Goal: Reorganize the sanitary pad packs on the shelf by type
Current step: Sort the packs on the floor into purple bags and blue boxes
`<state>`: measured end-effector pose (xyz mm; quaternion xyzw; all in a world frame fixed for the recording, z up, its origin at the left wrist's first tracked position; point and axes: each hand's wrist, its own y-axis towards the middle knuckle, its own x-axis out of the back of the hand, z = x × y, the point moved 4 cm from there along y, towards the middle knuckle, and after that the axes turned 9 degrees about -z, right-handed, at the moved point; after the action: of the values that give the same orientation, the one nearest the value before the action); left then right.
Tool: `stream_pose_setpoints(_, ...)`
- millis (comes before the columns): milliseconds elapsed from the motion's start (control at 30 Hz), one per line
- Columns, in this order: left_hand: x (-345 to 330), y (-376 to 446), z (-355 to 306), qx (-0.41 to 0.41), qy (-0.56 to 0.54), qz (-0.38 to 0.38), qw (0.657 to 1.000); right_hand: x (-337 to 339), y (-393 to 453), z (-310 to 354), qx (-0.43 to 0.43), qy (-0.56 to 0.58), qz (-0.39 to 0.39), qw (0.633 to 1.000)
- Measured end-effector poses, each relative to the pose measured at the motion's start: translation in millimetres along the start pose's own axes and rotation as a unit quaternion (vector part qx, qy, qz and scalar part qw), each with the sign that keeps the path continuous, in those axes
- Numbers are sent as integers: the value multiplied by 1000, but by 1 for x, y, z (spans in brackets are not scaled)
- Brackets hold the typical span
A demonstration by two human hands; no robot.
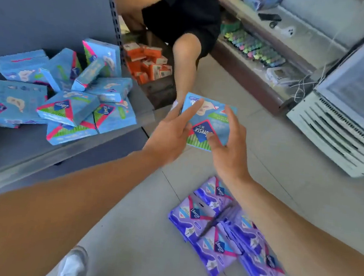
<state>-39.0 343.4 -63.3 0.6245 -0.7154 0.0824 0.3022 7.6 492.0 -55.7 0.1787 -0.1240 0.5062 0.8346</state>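
From the head camera, a blue pack is held out in front of the person, above the tiled floor and clear of the shelf. The left hand grips its left edge, forefinger stretched straight across the face and the other fingers tucked at the edge or behind. The right hand has its thumb on the logo and its fingers spread and nearly straight; whether they press the pack or hover above it I cannot tell. The pack's long axis runs roughly away from the person, logo end nearest. The heap of blue packs lies up and to the left on the shelf, nearer the left arm, so that hand seems the likelier carrier. The purple packs lie on the floor below the right forearm, well apart from the blue ones.
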Motion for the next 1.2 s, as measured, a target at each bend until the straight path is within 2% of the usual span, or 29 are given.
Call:
stream_pose_setpoints(167,-61,-35,41,-1,-6,114,993,7,-53,-80,-101,-31,-40,994)
stream_pose_setpoints(267,-99,-67,85,4,9,213,977,-7,-94,-140,-165,-40,-71,983)
stream_pose_setpoints(400,-123,-119,147,16,11,304,952,-45,-149,-198,-221,-60,-65,971)
stream_pose_setpoints(533,-139,-147,214,31,39,353,934,-90,-184,-251,-251,-48,-34,966)
stream_pose_setpoints(667,-143,-174,291,67,81,360,927,-153,-212,-304,-250,-75,39,964)
stream_pose_setpoints(767,-156,-189,356,91,86,344,931,-198,-221,-350,-186,-127,120,967)
stream_pose_setpoints(1033,-202,-232,477,87,65,318,942,-272,-235,-463,-123,-172,139,967)
stream_pose_setpoints(1200,-220,-244,508,90,68,317,942,-281,-239,-493,-81,-234,173,953)
